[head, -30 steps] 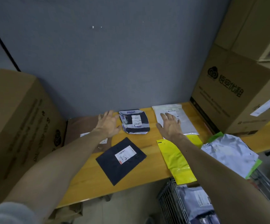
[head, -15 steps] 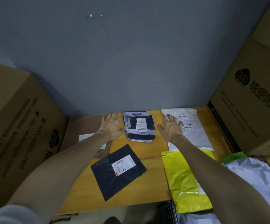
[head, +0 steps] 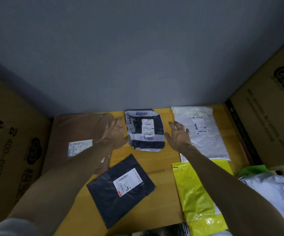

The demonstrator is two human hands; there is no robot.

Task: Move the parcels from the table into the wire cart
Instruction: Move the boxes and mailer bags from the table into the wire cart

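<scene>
Glossy, crinkled plastic mailers — white (head: 204, 133), yellow (head: 197, 198) and striped (head: 145, 130) — lie on a smooth wooden table (head: 163, 167). A matt black mailer (head: 120, 189) carries a paper label; matt cardboard boxes (head: 10, 133) flank them.

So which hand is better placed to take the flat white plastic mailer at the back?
Right, likely. The right hand is open just beside the flat white plastic mailer; the left hand is beyond the crumpled navy-and-white parcel.

The wire cart (head: 175, 229) is only a dark, blurred sliver at the near edge. The left arm (head: 61, 181) hides part of the brown parcel (head: 80, 128) and its label. The yellow parcel (head: 195, 198) runs off the near edge. The label print is too small to read.
</scene>
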